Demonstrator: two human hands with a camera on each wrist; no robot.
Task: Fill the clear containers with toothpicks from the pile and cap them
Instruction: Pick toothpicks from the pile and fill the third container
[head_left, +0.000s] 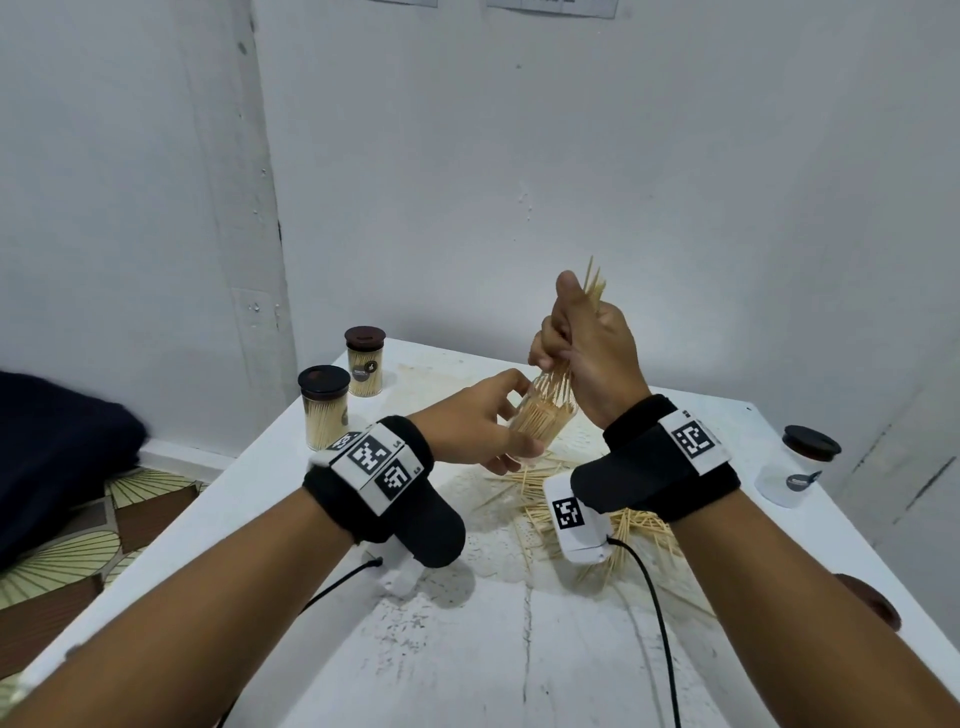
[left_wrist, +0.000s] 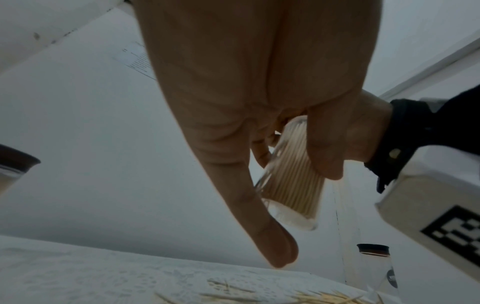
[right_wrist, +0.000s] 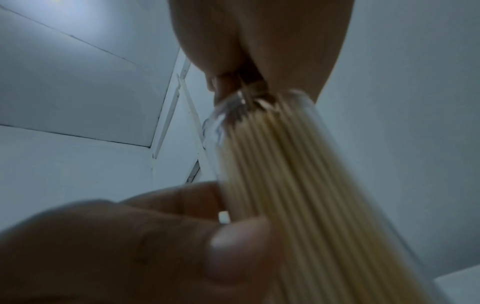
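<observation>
My left hand (head_left: 485, 418) grips a clear container (head_left: 540, 418) partly full of toothpicks, lifted and tilted above the table; the left wrist view shows the container (left_wrist: 293, 181) between thumb and fingers. My right hand (head_left: 582, 343) is fisted round a bundle of toothpicks (head_left: 595, 286), whose lower ends fan into the container's open mouth. The right wrist view shows the same toothpicks (right_wrist: 298, 185) inside the clear wall. The loose pile (head_left: 587, 504) lies on the white table (head_left: 493, 649) under my wrists.
Two filled, dark-capped containers (head_left: 324, 408) (head_left: 365, 361) stand at the table's far left corner. An empty capped container (head_left: 797, 465) stands by the right edge. Walls close off the back and the left. A dark cloth (head_left: 57, 447) lies off the table at left.
</observation>
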